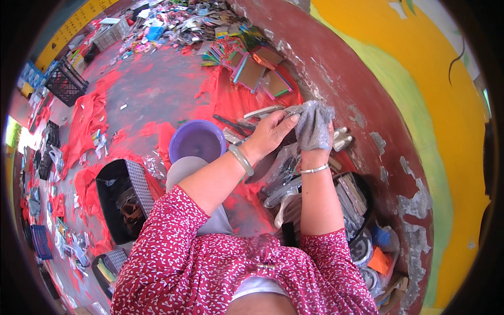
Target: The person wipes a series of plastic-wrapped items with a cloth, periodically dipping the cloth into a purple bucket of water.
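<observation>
A damp-looking grey cloth (315, 126) is held up in front of me, close to the red wall. My left hand (274, 131) pinches its left edge between thumb and fingers. Most of my right hand (318, 154) is covered by the cloth, which drapes over its fingers, so I cannot see what lies beneath. Below my hands are plastic-wrapped long items (281, 173). To the left of my left forearm stands a purple basin (177, 137) that appears to hold water.
A black bin (105, 210) with a checked side stands left. Fanned colourful boards (254, 71) lie ahead by the wall (362, 79). Farther off is a heap of mixed goods (178, 26) and a black crate (65, 84). Red sheeting (86, 123) covers parts of the floor.
</observation>
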The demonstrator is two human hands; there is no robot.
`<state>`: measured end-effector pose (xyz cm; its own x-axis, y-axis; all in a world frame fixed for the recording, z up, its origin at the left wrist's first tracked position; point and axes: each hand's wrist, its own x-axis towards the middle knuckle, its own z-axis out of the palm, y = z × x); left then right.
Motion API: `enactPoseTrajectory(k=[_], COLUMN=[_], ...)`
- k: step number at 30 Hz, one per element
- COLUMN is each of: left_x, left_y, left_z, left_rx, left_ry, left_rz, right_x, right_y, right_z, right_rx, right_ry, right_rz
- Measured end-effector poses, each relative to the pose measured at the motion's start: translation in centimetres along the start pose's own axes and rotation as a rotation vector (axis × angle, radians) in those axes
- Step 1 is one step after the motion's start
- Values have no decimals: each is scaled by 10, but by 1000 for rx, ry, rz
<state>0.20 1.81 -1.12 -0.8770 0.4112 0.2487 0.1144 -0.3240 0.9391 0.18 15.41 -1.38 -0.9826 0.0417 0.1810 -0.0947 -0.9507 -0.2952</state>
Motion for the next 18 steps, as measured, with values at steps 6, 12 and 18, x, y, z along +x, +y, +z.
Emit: enactPoseTrajectory(k=[6,12,18], left_x=[-10,-30,-39], left_y=[17,38,51], left_z=[-8,-29,-13], left_rx=[348,608,447], left_ry=[367,482,535], left_rz=[101,141,286], right_x=[8,8,34], right_y=[31,65,74], right_z=[-14,3,-32], right_rx=[-83,-125,616], right_ry=[-150,-169,-280], right_rz=[214,288,683])
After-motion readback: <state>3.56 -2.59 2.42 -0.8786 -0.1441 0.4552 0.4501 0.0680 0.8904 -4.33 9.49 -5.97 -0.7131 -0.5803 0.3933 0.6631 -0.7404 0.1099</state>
